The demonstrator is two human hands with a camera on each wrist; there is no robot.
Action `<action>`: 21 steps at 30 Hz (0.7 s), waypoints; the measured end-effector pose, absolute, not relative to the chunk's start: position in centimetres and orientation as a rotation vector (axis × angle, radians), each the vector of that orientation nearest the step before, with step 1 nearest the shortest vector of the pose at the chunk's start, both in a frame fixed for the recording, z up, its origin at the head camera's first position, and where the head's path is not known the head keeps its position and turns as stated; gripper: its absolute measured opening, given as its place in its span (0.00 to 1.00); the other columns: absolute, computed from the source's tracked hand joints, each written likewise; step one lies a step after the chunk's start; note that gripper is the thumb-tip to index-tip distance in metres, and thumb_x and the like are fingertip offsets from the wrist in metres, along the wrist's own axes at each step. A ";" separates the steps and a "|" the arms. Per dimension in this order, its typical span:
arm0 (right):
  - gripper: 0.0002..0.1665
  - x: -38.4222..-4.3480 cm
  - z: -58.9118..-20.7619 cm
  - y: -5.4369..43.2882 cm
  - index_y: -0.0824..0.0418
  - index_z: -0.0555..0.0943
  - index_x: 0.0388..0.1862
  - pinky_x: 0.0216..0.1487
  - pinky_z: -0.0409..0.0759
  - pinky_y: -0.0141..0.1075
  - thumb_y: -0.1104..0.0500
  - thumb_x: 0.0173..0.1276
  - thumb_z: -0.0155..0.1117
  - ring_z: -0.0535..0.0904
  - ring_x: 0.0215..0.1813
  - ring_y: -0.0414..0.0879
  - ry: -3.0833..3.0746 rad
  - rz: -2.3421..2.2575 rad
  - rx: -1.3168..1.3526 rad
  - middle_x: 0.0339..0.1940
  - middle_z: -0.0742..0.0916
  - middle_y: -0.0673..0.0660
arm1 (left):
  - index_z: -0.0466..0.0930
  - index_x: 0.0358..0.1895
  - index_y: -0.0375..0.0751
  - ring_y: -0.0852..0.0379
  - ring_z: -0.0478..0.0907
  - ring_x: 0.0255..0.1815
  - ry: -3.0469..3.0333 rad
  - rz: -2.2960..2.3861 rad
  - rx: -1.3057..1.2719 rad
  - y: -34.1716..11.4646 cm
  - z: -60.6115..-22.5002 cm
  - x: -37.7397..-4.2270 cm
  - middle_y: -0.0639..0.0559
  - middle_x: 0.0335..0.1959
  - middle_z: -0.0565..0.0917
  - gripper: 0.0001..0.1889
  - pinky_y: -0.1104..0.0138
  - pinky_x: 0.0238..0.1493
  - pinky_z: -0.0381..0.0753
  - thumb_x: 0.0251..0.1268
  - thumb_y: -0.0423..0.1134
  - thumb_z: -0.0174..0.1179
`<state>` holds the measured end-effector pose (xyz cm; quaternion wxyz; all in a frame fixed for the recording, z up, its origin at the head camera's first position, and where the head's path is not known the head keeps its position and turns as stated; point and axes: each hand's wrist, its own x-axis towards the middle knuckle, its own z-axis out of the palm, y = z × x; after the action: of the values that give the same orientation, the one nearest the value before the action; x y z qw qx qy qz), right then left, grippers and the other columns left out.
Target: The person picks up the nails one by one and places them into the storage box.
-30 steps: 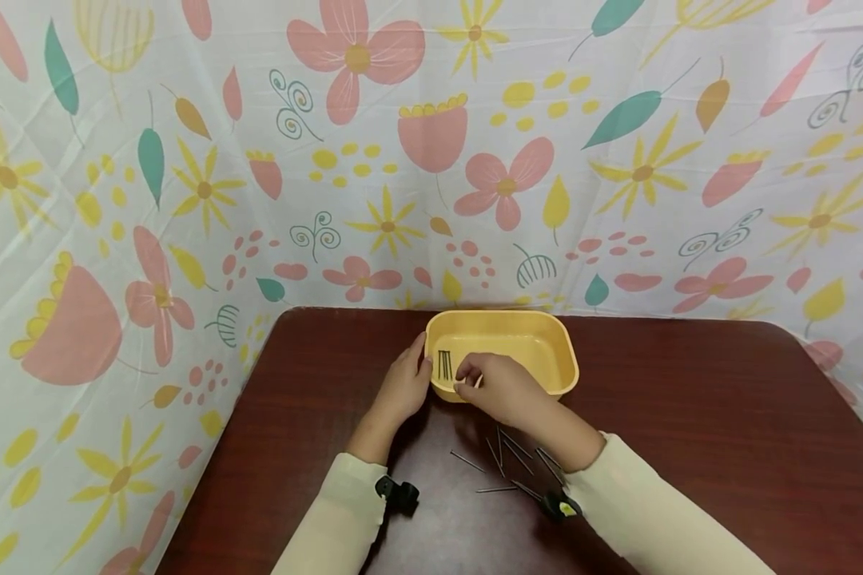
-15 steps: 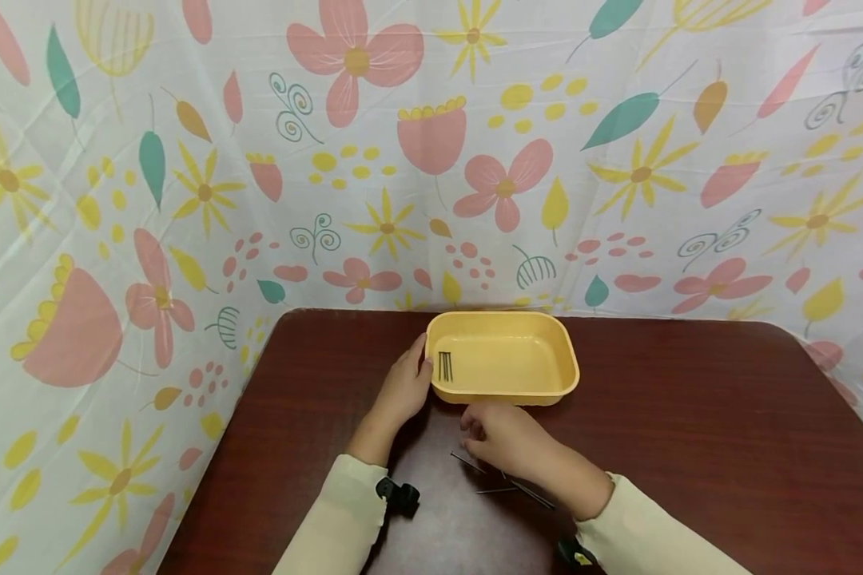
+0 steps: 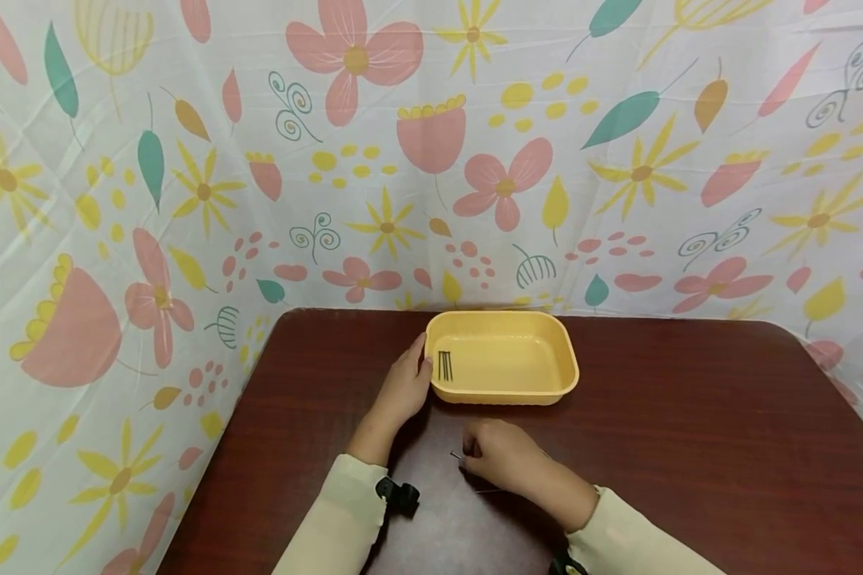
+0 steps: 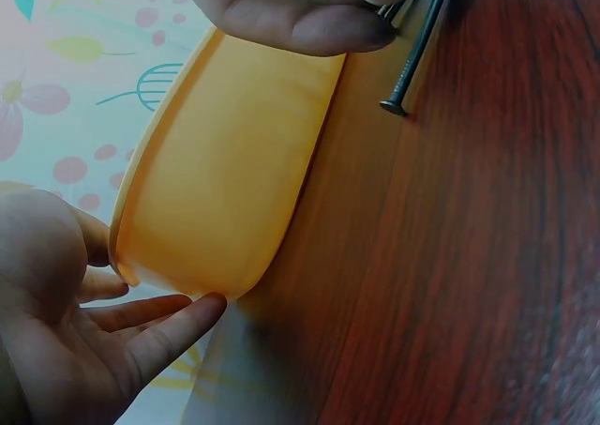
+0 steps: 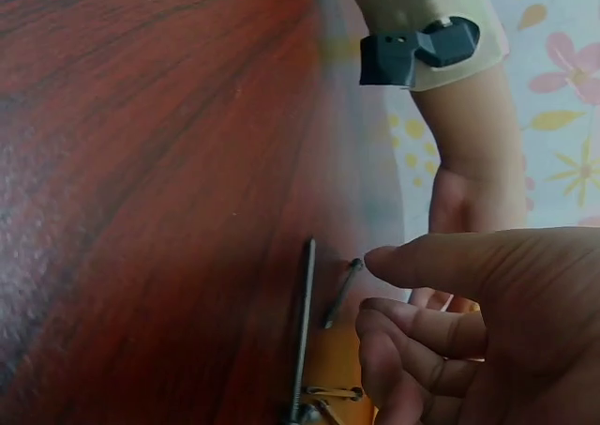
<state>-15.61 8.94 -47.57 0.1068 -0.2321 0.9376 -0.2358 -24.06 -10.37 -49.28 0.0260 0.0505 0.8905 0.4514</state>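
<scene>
A yellow plastic tray [image 3: 503,398] stands near the back of the table, with several dark nails [image 3: 445,366] side by side in its left end. My left hand [image 3: 406,383] rests on the tray's left end, its fingers along the outer wall and its thumb near the front corner. My right hand [image 3: 507,455] is low over the table in front of the tray. In the right wrist view, its thumb and forefinger stand apart just beside a loose nail [image 5: 343,294]. Another longer nail [image 5: 305,331] lies close by, and my right hand hides most of the loose nails from the head view.
The dark red-brown wooden table [image 3: 690,431] extends to both sides. A floral cloth [image 3: 503,239] hangs directly behind the tray and along the left side. Black wrist cameras [image 3: 399,495] sit at both cuffs.
My right hand has drawn back from over the tray to the loose nails on the table, its fingers now by one nail's head. My left hand has stayed at the tray's end.
</scene>
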 end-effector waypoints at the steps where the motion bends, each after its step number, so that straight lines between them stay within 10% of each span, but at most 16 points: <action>1: 0.10 -15.6 -47.7 8.9 0.54 0.80 0.26 0.30 0.72 0.36 0.57 0.59 0.75 0.73 0.26 0.39 2.768 -0.694 -0.684 0.20 0.79 0.45 | 0.51 0.82 0.47 0.43 0.60 0.80 2.754 1.395 0.157 -10.4 -49.2 -24.0 0.41 0.80 0.62 0.30 0.48 0.78 0.62 0.83 0.45 0.43; 21: 0.11 -15.8 -48.6 8.8 0.52 0.78 0.20 0.28 0.73 0.35 0.61 0.54 0.72 0.73 0.24 0.38 2.811 -0.648 -0.686 0.19 0.80 0.43 | 0.51 0.82 0.48 0.42 0.60 0.80 2.746 1.405 0.146 -10.3 -49.2 -23.8 0.40 0.80 0.62 0.30 0.47 0.77 0.62 0.83 0.46 0.42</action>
<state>-15.76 8.82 -48.59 0.0879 -0.2305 0.9443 -0.2178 -23.85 -10.31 -49.21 0.0269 0.0474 0.8889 0.4548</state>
